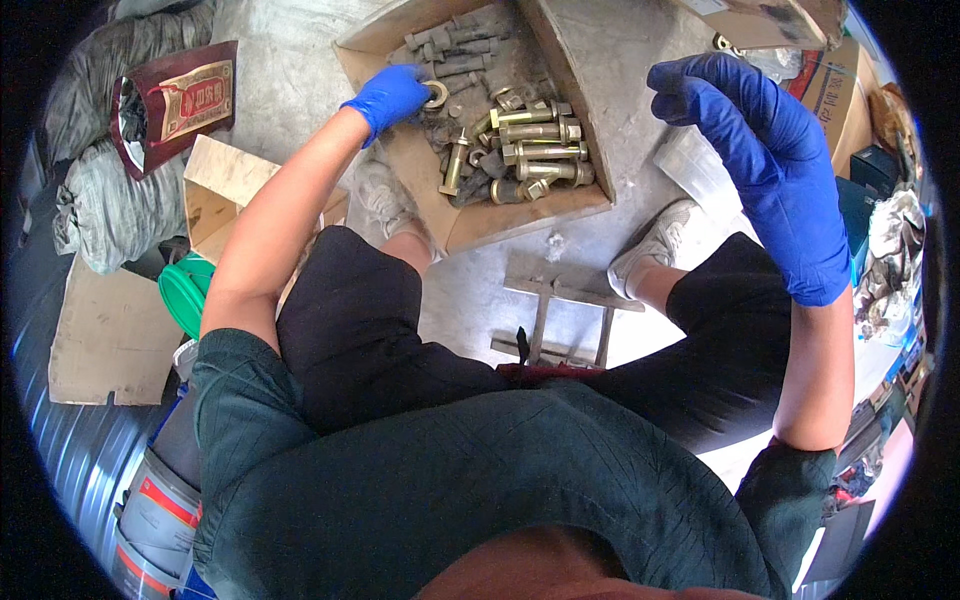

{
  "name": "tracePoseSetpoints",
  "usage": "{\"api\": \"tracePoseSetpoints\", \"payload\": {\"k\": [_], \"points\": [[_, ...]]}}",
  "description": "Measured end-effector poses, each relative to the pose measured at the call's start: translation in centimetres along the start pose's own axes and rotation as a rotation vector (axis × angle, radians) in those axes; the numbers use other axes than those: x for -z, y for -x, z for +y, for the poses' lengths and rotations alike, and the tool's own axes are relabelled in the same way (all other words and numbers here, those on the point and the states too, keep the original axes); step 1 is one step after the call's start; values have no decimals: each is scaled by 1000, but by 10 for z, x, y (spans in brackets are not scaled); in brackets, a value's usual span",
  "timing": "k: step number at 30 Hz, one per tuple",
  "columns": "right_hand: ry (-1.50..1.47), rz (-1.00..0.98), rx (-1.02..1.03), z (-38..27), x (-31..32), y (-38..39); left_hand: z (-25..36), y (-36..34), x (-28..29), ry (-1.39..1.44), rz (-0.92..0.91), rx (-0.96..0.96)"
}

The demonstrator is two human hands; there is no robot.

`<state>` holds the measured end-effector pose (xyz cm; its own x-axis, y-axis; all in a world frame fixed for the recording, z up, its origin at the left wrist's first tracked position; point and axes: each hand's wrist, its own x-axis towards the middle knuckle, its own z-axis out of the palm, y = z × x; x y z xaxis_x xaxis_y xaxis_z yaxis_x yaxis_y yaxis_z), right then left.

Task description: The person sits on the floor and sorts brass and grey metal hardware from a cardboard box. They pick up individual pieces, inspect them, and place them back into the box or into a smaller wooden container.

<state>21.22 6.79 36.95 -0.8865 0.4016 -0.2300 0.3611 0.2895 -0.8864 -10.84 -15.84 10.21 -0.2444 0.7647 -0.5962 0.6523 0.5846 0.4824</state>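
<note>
Forward, the left hand reaches, fingers pinching a metal ring; the right hand, raised, curls, its hold unclear.

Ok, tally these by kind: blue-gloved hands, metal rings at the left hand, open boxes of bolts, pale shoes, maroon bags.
Blue-gloved hands: 2, the left hand and the right hand
Metal ring at the left hand: 1
Open box of bolts: 1
Pale shoes: 2, the left shoe and the right shoe
Maroon bag: 1
Total: 7
</note>
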Motion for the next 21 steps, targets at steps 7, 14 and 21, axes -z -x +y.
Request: {"api": "tracePoseSetpoints", "payload": {"k": [7, 14, 21], "points": [[9, -5, 6, 1, 2, -1, 11, 13, -22, -323, -78, -118], [11, -9, 0, 1, 0, 1, 21, 18, -16, -367, -97, -110], [49, -19, 12, 0, 2, 0, 37, 25, -30, -399, -9, -160]]}}
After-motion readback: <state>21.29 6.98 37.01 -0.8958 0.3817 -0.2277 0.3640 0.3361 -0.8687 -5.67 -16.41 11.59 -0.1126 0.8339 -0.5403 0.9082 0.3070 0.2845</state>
